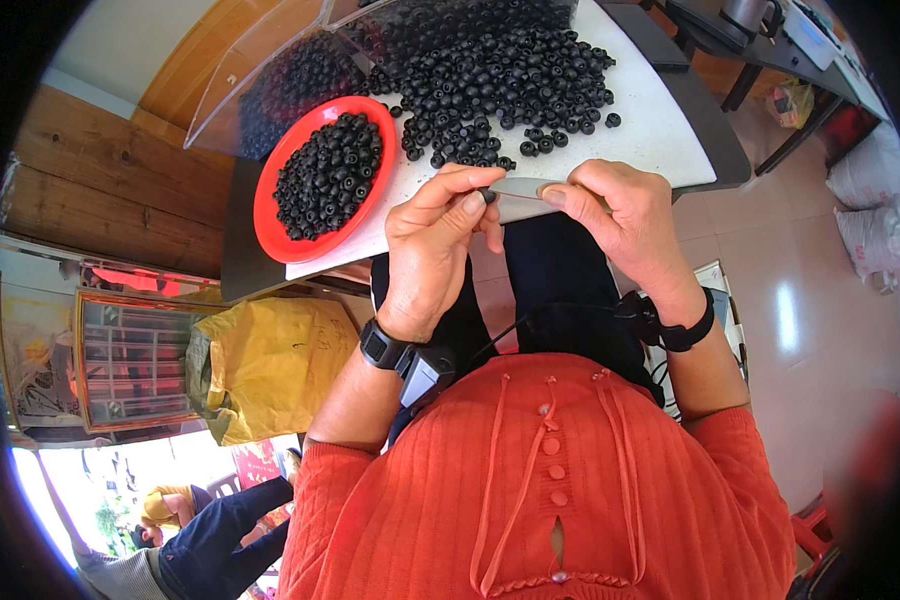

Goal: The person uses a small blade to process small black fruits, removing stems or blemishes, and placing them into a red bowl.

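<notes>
Pinched between the thumb and fingers of my left hand (425,250) is a small, round black part (488,195), partly covered by the fingertips. My right hand (630,215) grips a small knife (518,187); its thin metal blade points left and reaches the black part. Both hands are close together above the near edge of a white board (665,135). Many similar round black parts lie in a loose pile (510,85) on the board, several showing a hole. Left of my hands, a red plate (266,215) is heaped with more of them.
A clear plastic panel (218,112) rises behind the plate. At lower left is a yellow sack (280,350). White sacks (870,225) stand on the floor at right, near a dark side table with a metal kettle (748,14). Two other people are at far lower left.
</notes>
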Demonstrator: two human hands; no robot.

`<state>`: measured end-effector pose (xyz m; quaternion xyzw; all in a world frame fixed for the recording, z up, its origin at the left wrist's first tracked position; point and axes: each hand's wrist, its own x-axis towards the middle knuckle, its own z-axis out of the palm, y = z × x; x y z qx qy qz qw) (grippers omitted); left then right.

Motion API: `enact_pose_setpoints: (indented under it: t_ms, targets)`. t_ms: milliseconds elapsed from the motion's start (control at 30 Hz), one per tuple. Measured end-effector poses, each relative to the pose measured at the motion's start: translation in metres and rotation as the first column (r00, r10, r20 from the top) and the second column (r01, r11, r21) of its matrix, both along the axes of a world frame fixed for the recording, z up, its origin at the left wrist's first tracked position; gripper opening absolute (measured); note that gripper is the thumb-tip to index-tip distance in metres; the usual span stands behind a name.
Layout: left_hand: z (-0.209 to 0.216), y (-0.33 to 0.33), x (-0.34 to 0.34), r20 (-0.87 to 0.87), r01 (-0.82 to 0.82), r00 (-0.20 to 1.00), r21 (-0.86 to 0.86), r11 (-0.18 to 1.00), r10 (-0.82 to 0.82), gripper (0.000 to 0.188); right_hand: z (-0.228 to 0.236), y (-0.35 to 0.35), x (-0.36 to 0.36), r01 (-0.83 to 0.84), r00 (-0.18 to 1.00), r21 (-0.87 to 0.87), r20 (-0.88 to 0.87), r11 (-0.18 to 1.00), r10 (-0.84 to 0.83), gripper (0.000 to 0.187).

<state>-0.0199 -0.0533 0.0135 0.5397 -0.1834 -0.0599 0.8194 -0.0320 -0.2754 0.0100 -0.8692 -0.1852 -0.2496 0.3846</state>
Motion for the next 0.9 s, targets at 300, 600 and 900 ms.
enact_pose_setpoints:
  t_ms: [300,600,900]
  targets:
    - [-0.0003,-0.0001,0.0012,0.013,0.001,1.0,0.004,1.0,-0.001,0.025,-0.004,0.0019,0.0034,0.02,0.995,0.042,0.093,0.999,-0.024,0.04]
    - [-0.004,0.0001,0.0051,0.053,0.007,0.999,0.034,0.999,-0.008,0.025,-0.0017,0.0014,0.0007,0.009,1.0,0.016,-0.016,1.0,-0.009,0.03]
    - [0.0016,0.0022,-0.0029,-0.054,-0.026,0.998,0.02,0.999,0.027,0.023,0.0025,0.0074,-0.0027,-0.035,0.995,0.026,0.09,0.999,0.033,0.032]
